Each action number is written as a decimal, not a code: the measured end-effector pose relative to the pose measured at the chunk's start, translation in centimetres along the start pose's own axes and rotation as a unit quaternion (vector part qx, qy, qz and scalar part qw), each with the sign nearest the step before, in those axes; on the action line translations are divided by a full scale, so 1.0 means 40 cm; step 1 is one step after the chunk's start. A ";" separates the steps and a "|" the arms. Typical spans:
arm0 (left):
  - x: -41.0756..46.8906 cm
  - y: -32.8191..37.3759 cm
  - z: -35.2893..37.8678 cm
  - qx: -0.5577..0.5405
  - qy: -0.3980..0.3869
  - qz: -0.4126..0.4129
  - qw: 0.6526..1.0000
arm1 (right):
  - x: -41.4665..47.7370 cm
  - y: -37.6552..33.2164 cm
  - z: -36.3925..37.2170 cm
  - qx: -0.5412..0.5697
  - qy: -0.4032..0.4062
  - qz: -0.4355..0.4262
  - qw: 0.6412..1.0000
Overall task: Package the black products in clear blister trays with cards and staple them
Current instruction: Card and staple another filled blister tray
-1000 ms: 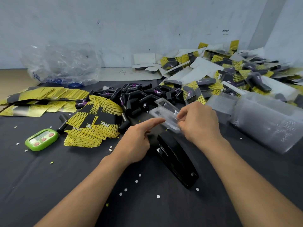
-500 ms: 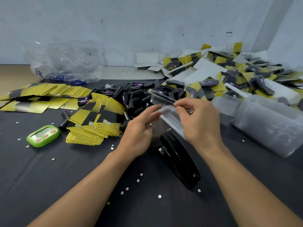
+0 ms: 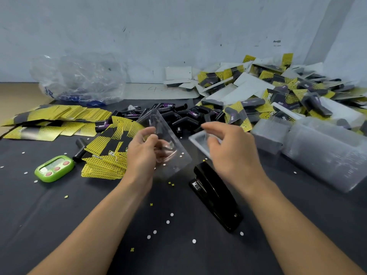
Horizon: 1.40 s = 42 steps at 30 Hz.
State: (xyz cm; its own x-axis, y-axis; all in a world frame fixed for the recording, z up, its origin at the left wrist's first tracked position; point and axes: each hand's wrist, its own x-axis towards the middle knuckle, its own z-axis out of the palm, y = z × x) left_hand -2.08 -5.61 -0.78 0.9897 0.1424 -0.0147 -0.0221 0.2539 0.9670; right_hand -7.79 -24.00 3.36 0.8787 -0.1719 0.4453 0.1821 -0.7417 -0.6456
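My left hand (image 3: 142,153) grips a clear blister tray (image 3: 174,155) by its left edge and holds it tilted above the dark tabletop. My right hand (image 3: 230,151) is apart from it to the right, with thumb and fingers pinching a second clear tray (image 3: 197,142). Loose black products (image 3: 178,117) lie heaped just beyond both hands. A fanned stack of yellow and black cards (image 3: 107,151) lies left of my left hand. The black stapler (image 3: 215,197) lies on the table below my right hand.
Nested stacks of clear trays (image 3: 327,155) lie on their side at the right. Finished carded packs (image 3: 278,96) are piled at the back right. More cards (image 3: 55,120), a green timer (image 3: 54,168) and a crumpled plastic bag (image 3: 79,80) are at the left. Paper dots litter the table.
Both hands held the clear trays together over the stapler; now they have drawn apart, the left carrying one tray leftward and the right keeping the other.
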 end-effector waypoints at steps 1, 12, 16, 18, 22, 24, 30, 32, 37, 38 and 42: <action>0.005 -0.003 -0.009 0.035 0.007 0.008 0.999 | 0.013 0.026 -0.011 -0.059 -0.032 0.030 0.997; 0.004 -0.047 -0.018 0.305 0.012 0.057 0.950 | 0.048 0.109 0.005 -0.306 -0.126 0.072 0.941; 0.008 -0.050 0.006 0.367 0.020 0.089 0.926 | 0.082 0.083 0.012 -0.190 -0.073 0.011 0.979; 0.009 -0.047 0.021 0.377 0.009 0.094 0.921 | 0.136 0.063 0.022 -0.146 -0.075 0.003 0.986; 0.022 -0.049 0.027 0.380 0.009 0.083 0.921 | 0.283 0.022 0.104 -0.191 -0.184 -0.032 0.964; 0.024 -0.052 0.028 0.385 0.016 0.081 0.919 | 0.339 0.009 0.158 -0.218 -0.243 -0.052 0.944; 0.029 -0.072 0.040 0.433 0.054 0.112 0.893 | 0.386 0.026 0.241 -0.263 -0.210 -0.099 0.936; 0.041 -0.069 0.058 0.461 0.045 0.114 0.879 | 0.382 0.026 0.223 -0.228 -0.141 -0.069 0.961; 0.075 -0.050 0.067 0.440 -0.014 0.065 0.895 | 0.279 0.025 0.129 0.034 -0.067 -0.005 0.997; 0.081 -0.049 0.062 0.421 -0.021 0.056 0.905 | 0.246 0.028 0.117 0.059 -0.078 -0.006 0.995; 0.081 -0.044 0.050 0.328 -0.074 0.022 0.942 | 0.183 0.059 0.109 0.153 -0.100 0.036 0.982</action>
State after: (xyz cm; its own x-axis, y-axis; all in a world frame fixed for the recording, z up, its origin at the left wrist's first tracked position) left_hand 1.44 -7.51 -2.01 0.9998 -0.0076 0.0170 -0.0186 -0.4005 0.9161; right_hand 0.99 -24.19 2.40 0.9580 -0.0625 0.2800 0.2133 -0.4978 -0.8407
